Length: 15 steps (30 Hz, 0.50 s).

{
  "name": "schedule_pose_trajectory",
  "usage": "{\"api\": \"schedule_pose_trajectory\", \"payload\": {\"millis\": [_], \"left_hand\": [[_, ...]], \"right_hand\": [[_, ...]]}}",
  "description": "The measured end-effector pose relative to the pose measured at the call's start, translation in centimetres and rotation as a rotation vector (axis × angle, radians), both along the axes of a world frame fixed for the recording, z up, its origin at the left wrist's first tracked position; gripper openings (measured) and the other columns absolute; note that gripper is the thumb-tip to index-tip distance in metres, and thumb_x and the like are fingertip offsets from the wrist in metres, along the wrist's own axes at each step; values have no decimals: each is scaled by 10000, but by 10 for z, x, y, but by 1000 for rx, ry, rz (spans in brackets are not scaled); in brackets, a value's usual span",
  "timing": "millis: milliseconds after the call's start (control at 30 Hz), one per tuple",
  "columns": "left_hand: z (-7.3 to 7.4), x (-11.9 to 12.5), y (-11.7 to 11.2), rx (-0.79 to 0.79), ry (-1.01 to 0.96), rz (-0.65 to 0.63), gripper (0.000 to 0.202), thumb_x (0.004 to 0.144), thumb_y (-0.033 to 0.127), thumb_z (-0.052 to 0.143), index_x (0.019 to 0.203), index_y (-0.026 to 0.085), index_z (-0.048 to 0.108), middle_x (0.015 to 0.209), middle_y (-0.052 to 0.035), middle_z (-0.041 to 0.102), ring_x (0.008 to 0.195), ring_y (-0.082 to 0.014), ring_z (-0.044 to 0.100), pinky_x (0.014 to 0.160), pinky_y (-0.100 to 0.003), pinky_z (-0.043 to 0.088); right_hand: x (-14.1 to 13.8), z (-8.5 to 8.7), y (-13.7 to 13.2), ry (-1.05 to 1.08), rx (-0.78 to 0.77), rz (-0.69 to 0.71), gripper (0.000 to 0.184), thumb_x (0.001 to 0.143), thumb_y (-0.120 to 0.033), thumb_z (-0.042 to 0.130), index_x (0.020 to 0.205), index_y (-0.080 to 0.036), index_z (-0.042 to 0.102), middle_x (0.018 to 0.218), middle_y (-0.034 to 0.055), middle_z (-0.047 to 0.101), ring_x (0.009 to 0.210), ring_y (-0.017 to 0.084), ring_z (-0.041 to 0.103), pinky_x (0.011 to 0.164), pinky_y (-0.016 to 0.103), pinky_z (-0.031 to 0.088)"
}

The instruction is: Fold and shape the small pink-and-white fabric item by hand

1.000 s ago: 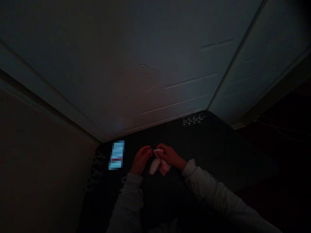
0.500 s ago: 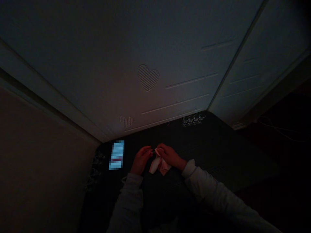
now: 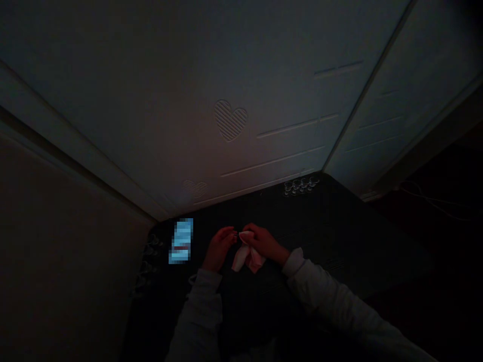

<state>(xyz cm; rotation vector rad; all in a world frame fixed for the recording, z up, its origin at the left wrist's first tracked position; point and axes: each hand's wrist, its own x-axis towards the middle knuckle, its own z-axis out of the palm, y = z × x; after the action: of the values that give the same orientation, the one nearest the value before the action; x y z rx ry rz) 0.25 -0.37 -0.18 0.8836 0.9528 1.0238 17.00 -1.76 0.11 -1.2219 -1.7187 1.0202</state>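
In the dim light, my right hand (image 3: 262, 240) is closed on a pale pink cloth (image 3: 245, 256), whose folds hang down below the fingers. To its left, my left hand (image 3: 221, 246) is also closed, with its fingertips pinching a small shiny object (image 3: 237, 235) that touches or nearly touches the cloth's upper edge. Too little of that object shows to name its kind. Both hands are just above a dark tabletop (image 3: 302, 236).
A row of small clear stemmed glasses (image 3: 301, 186) stands at the back edge by the wall. More clear glassware (image 3: 149, 261) lines the left edge. A lit, blurred-out screen (image 3: 181, 241) lies left of my hands. A pale panel (image 3: 188, 100) with embossed hearts rises behind the table.
Both hands keep almost the same place and grip. The cloth's upper edge has shifted slightly at my right fingertips.
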Motion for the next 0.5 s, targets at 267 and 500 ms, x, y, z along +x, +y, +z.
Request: {"api": "schedule_pose_trajectory", "payload": {"millis": [267, 500], "left_hand": [[2, 2, 0, -29, -11, 22, 278, 657, 209, 632, 926, 157, 581, 841, -34, 620, 779, -119, 564, 725, -251, 429], [0, 0, 0, -8, 7, 7, 281, 673, 216, 620, 945, 161, 576, 860, -38, 619, 769, -115, 563, 727, -257, 426]], "right_hand": [[-1, 1, 0, -2, -18, -9, 209, 795, -354, 457, 871, -175, 533, 732, -8, 568, 662, 112, 511, 584, 217, 380], [0, 1, -1, -15, -14, -16, 200, 794, -343, 459, 860, -170, 534, 714, -13, 550, 639, 104, 501, 562, 208, 371]]}}
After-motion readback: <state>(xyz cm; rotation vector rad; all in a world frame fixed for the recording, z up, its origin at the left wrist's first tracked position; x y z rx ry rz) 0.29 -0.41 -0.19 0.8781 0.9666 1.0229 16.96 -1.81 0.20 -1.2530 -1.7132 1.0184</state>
